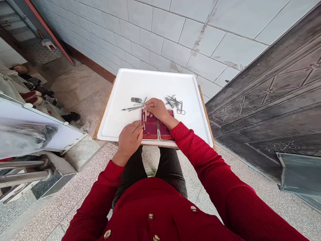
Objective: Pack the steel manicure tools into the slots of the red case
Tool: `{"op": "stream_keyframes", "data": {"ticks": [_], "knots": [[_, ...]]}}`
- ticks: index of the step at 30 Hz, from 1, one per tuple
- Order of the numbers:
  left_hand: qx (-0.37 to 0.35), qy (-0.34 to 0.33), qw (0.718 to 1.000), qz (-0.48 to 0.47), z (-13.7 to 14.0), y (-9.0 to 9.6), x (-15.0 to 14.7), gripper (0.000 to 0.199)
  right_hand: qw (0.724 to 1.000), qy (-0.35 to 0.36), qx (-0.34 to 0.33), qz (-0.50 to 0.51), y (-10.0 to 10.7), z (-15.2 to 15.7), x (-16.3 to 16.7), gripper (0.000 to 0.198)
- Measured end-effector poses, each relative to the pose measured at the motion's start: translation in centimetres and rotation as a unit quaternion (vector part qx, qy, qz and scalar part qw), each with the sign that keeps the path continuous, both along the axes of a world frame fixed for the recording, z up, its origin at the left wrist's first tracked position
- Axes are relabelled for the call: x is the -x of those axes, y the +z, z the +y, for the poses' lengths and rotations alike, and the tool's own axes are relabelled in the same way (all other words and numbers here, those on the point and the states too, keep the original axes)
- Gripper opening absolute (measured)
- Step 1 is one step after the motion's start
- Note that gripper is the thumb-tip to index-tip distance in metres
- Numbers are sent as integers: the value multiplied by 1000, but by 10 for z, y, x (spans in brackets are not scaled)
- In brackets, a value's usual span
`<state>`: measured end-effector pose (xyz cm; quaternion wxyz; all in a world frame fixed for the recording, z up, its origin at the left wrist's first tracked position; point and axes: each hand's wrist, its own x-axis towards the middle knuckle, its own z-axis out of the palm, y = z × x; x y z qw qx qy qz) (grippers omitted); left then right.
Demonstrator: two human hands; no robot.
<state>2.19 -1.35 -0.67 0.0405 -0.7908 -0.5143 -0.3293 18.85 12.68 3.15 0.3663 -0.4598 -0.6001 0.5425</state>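
An open red manicure case with a purple lining and a row of elastic loops lies near the front of the white tray. My right hand reaches over its left half, fingers pinched on slim metal tweezers that point down toward the loops. At the case's left edge, my left hand is closed, thumb and forefinger gripping the rim. One thin metal tool sits in the leftmost loops. Longer slim tools and several nail clippers lie left of my right hand.
Small scissors and nippers lie in a pile right of the case. A tiled wall stands behind the tray, and a dark patterned metal door is on the right. Shoes fill a rack at left.
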Motion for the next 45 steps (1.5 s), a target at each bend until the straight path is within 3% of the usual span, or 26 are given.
{"op": "stream_keyframes", "data": {"ticks": [7,11,20,27,45], "knots": [[-23,0,1000,7,0,0,0,26,1000,1,-12,-28,-3,-1,-1,17],[-10,1,1000,4,0,0,0,27,996,1,-51,-76,-4,-3,-3,9],[10,3,1000,-2,0,0,0,30,951,10,-177,-251,7,-9,-3,18],[3,2,1000,2,0,2,0,28,931,39,-188,-311,11,-15,-1,22],[11,3,1000,-6,-1,0,0,28,905,36,-224,-361,12,-21,3,21]]}}
